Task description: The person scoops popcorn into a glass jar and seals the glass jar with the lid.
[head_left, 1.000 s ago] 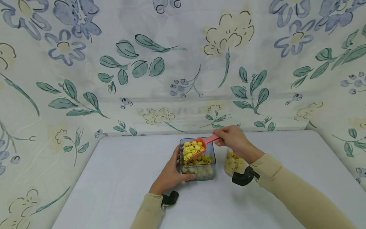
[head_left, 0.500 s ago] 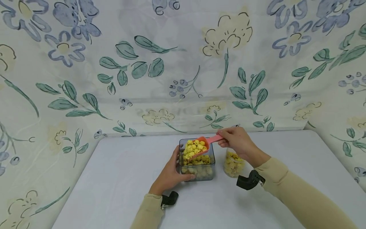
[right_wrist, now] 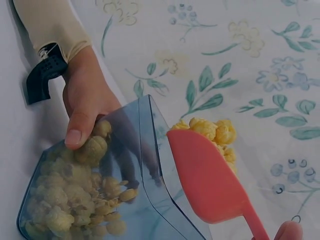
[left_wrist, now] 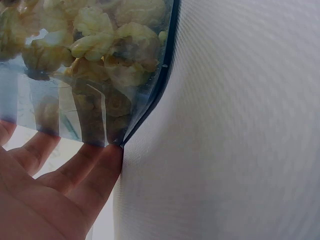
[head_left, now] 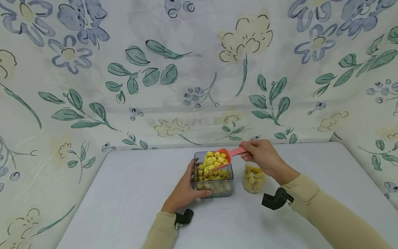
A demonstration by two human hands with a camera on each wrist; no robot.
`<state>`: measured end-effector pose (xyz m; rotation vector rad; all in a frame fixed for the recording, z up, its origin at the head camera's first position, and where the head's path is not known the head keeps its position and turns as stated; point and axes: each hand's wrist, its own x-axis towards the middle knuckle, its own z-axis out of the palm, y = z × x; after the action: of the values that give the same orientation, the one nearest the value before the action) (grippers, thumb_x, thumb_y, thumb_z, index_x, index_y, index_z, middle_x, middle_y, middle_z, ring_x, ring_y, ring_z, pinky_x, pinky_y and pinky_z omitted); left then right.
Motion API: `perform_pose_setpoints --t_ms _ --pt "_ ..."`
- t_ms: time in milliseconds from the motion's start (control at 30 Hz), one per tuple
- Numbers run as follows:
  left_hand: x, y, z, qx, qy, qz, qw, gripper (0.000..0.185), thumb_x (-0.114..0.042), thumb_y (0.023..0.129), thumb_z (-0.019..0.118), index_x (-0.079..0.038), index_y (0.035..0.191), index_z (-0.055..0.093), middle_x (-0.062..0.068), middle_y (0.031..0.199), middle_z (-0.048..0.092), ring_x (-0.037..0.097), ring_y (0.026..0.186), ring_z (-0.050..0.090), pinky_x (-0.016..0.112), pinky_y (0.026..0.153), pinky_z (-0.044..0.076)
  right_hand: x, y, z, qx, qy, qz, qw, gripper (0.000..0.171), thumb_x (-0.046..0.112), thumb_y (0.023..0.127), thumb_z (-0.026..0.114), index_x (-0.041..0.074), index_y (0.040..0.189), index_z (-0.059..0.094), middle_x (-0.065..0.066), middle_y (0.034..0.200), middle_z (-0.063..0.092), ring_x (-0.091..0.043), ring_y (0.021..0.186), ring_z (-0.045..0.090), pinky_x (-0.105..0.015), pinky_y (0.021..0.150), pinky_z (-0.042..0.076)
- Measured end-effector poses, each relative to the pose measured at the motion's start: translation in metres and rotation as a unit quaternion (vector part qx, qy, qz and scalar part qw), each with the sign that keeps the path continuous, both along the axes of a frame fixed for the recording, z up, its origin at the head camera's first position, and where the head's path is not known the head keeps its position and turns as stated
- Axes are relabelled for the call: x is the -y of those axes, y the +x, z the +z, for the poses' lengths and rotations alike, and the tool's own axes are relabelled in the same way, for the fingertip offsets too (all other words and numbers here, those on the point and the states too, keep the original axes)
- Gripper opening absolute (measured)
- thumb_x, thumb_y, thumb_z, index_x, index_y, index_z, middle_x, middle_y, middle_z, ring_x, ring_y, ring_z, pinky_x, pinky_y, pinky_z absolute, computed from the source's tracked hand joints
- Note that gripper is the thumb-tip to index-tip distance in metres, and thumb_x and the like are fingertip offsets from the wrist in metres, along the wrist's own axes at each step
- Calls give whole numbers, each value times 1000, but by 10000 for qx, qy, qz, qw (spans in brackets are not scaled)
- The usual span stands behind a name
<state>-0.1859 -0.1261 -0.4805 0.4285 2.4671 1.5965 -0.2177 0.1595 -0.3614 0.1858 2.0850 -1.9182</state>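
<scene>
My left hand (head_left: 182,192) holds a bluish see-through plastic container (head_left: 229,192) at its left side, thumb across the lower front. In the left wrist view its fingers (left_wrist: 82,167) lie along the container's wall. Yellow popcorn fills the lower part of the container. My right hand (head_left: 264,157) pinches the handle of a pink-red scoop (head_left: 237,151) between thumb and fingers. The scoop, heaped with popcorn (head_left: 216,159), is tilted to the left over the container's mouth. In the right wrist view the scoop bowl (right_wrist: 205,180) shows from outside, beside the container's rim (right_wrist: 157,145).
A clear round jar (head_left: 254,183) of popcorn stands right of the container, partly below my right hand. The white table (head_left: 133,193) ends at the back against a floral cloth (head_left: 199,79). A black wrist camera (head_left: 276,199) sits on each arm.
My right hand and the scoop have shifted slightly to the right, uncovering more of the jar. The left hand and the container have hardly moved.
</scene>
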Motion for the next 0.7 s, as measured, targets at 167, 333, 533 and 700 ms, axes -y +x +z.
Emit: perform_pose_setpoints --t_ms 167,333,533,700 --pt "0 1 1 -20 35 -18 10000 122 -29 76 90 -16 163 6 12 164 23 32 150 23 49 119 29 -2 2 0 -60 -55 -32 10000 40 20 107 52 -11 130 56 -8 90 64 -8 73 62 -17 71 57" --pt "1 1 0 -4 35 -18 10000 122 -29 76 90 -16 163 6 12 164 24 31 150 24 48 119 30 -4 4 -2 -139 -98 -101 9998 39 20 107 52 -12 129 57 -6 86 65 -7 72 62 -17 71 58" --pt "1 1 0 -50 13 -18 10000 122 -30 76 90 -16 163 6 11 163 27 31 149 25 48 120 29 -6 6 -2 -186 -163 -152 9996 40 20 107 52 -12 130 56 -6 85 66 -6 71 63 -17 70 57" --pt "1 1 -1 -115 -6 -58 9999 124 -31 75 91 -16 163 4 9 163 28 30 149 26 48 119 29 -7 9 0 -147 -189 -184 9995 41 20 106 52 -12 131 55 -5 85 66 -7 71 63 -17 70 58"
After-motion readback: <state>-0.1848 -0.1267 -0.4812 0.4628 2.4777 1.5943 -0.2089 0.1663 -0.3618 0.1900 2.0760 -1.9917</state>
